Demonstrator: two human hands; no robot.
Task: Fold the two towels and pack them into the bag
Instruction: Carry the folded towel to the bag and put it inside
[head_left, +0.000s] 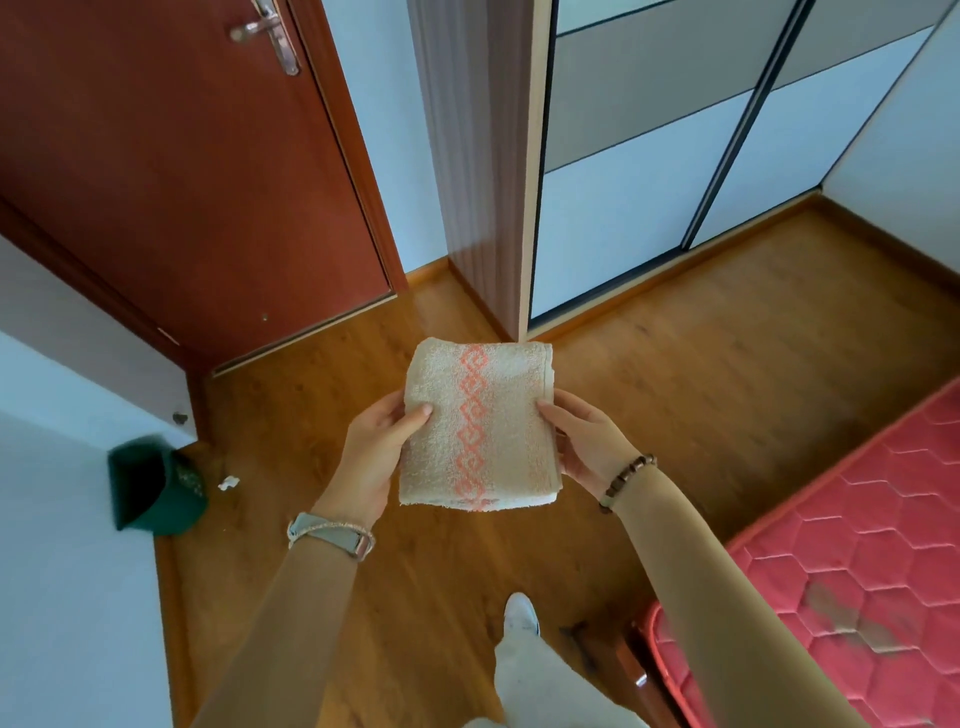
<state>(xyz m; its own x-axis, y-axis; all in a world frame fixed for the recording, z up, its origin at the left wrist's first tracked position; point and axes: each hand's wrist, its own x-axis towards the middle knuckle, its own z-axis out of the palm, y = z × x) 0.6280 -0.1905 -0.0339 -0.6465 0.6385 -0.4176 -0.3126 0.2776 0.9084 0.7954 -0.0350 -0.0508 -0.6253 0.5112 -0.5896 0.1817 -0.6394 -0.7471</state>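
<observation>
At the bottom edge a pale trouser leg (524, 675) ends in a white shoe (521, 613) planted on the wooden floor (727, 338). Two forearms in tan sleeves reach forward above it. The left wrist carries a silver-grey watch (332, 535) and the right wrist a brown bead bracelet (626, 480).

The left grip (374, 452) holds the left edge of the towel (478, 426), its thumb lying flat on the top face while the fingers curl out of sight underneath. The right grip (587, 441) clasps the opposite edge the same way, thumb on the rim and fingers tucked below. The towel is beige terry with an orange diamond band running down its middle; it is folded into a compact thick rectangle and is held level in the air between both grips, above the floor.

To the right lies a red quilted mattress (857, 545) with a hexagon pattern. To the left a green cap (156, 488) sits on the floor against the white wall, a small white scrap (227, 483) just beside it. Farther off stand a red-brown door (182, 182) with a metal handle (267, 31) and a sliding-door wardrobe (649, 156)
</observation>
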